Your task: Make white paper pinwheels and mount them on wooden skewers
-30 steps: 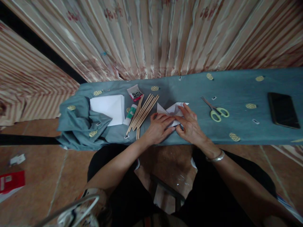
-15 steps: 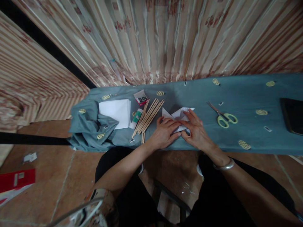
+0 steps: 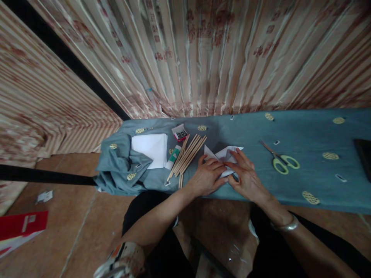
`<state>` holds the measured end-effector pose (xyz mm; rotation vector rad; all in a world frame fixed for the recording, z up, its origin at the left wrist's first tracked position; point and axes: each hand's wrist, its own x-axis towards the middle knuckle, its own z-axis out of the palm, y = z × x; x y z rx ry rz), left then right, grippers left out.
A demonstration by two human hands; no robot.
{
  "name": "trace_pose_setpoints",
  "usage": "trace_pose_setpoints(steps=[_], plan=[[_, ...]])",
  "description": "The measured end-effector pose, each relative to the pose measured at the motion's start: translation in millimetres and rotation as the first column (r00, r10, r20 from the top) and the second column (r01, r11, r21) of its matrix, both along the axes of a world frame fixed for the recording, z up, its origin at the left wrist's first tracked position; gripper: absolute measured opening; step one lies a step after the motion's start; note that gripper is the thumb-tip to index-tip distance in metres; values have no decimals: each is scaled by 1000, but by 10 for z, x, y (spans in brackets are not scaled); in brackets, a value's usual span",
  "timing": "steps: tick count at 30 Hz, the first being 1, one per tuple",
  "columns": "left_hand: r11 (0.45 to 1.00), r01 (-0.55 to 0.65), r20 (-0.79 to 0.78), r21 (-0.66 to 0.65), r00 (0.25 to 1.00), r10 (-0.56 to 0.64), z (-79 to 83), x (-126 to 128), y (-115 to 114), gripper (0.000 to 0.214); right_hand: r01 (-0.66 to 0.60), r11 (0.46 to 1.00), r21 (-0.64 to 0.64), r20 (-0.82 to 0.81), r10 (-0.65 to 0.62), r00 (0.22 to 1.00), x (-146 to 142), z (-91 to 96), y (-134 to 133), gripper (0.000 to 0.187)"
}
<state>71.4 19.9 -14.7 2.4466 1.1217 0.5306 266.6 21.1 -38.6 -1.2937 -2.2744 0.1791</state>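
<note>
A partly folded sheet of white paper (image 3: pixel 224 154) lies at the near side of the cloth-covered table, its pointed corners standing up beyond my fingers. My left hand (image 3: pixel 208 174) presses on its left part, fingers bent over the paper. From the right, my right hand (image 3: pixel 243 172) grips the same sheet, thumb and fingers closed at a fold near the middle. The fingertips of both hands almost meet there, and they hide the near edge of the paper. Just left of my left hand lies a bundle of thin wooden sticks (image 3: pixel 188 156).
Left of the sticks are a green-and-white glue stick (image 3: pixel 174 157), an open small red box (image 3: pixel 180 133) of metal bits and a stack of white paper (image 3: pixel 149 148). Green-handled scissors (image 3: pixel 280 159) lie to the right. A dark object (image 3: pixel 363 156) sits at the right edge. A curtain (image 3: pixel 203 69) hangs behind.
The view has tilted and shifted, so everything sits lower and slightly right in the picture. Both hands stay on the folded paper, with only small finger movements.
</note>
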Motion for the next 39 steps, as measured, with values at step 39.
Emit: trace_pose_setpoints(steps=[39], plan=[[999, 22, -37, 47, 999, -20, 30, 15, 37, 40, -70, 998, -3, 137, 69, 988, -36, 160, -73, 44]])
